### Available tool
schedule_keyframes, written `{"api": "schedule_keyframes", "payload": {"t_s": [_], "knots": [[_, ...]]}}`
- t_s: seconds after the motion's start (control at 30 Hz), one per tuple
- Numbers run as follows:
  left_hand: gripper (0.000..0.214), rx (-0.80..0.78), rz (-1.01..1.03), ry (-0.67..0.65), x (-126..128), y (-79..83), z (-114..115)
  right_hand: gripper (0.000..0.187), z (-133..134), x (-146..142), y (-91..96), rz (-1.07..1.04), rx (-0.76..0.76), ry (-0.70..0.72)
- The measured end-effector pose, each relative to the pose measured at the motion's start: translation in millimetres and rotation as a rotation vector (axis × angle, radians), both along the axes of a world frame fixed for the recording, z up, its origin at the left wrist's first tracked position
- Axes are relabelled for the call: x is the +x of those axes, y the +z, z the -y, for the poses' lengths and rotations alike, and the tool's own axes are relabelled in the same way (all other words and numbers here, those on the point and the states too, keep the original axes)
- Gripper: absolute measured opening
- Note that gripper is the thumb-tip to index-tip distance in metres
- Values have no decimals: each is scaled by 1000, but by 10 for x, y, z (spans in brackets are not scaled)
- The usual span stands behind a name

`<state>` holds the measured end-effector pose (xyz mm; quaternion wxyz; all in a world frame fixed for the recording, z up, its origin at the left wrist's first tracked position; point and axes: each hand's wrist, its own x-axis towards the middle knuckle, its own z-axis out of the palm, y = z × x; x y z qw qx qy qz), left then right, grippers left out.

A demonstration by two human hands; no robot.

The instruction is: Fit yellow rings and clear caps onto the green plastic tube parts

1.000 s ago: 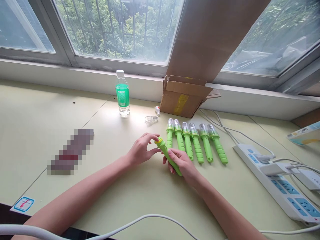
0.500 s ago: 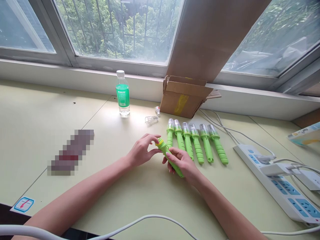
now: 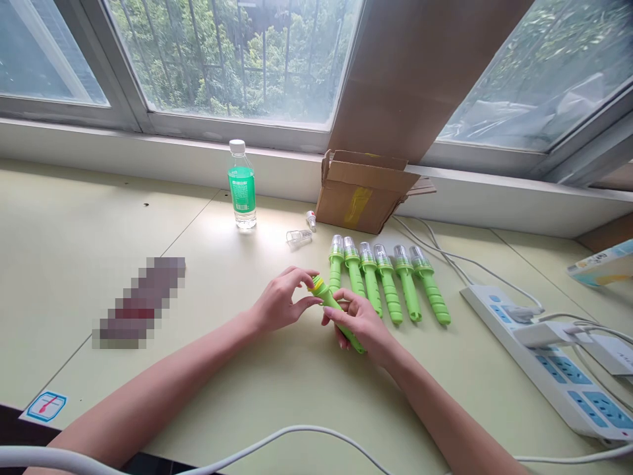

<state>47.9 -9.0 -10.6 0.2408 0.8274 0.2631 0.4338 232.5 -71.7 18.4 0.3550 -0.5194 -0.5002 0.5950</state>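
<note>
My right hand (image 3: 363, 324) is wrapped round the green ribbed handle of a flashlight (image 3: 330, 302), its capless end tilted up to the left. At that end, the thumb and fingers of my left hand (image 3: 283, 298) are curled in a pinch about the yellow ring (image 3: 317, 285). Behind my hands lies a row of several green flashlights with clear caps (image 3: 391, 290). A loose clear cap (image 3: 299, 236) rests farther back, with a small white bulb piece (image 3: 311, 220) beside it.
An open cardboard box (image 3: 363, 194) and a water bottle (image 3: 242, 188) stand near the window sill. On the right is a white power strip (image 3: 539, 363) with plugs and cables. A white cable (image 3: 297, 429) crosses the front; a pixelated patch (image 3: 143, 303) covers something at left.
My fingers have shifted very slightly on the flashlight, the right index finger and thumb loosening a little. The other things stay where they were; the view moved slightly.
</note>
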Motion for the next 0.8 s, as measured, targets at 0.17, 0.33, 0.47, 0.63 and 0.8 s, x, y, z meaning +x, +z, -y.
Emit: {"api": "schedule_keyframes", "payload": {"t_s": [0.17,0.33,0.47,0.63,0.8], "knots": [[21,2,14,-25,-14,40,10,34,-3,-9,-3,-38,20,-2],[33,-13,-4,-67,-20,53,11,33,-12,-3,-40,-76,12,-15],[29,-20,-11,-61,-20,11,-13,32,-18,1,-55,-87,20,-13],[22,-17,-18,-34,-16,-45,-32,34,-18,2,-34,-72,15,-5],[17,-16,-8,-29,-13,-55,-37,32,-18,3,-28,-73,22,-3]]}}
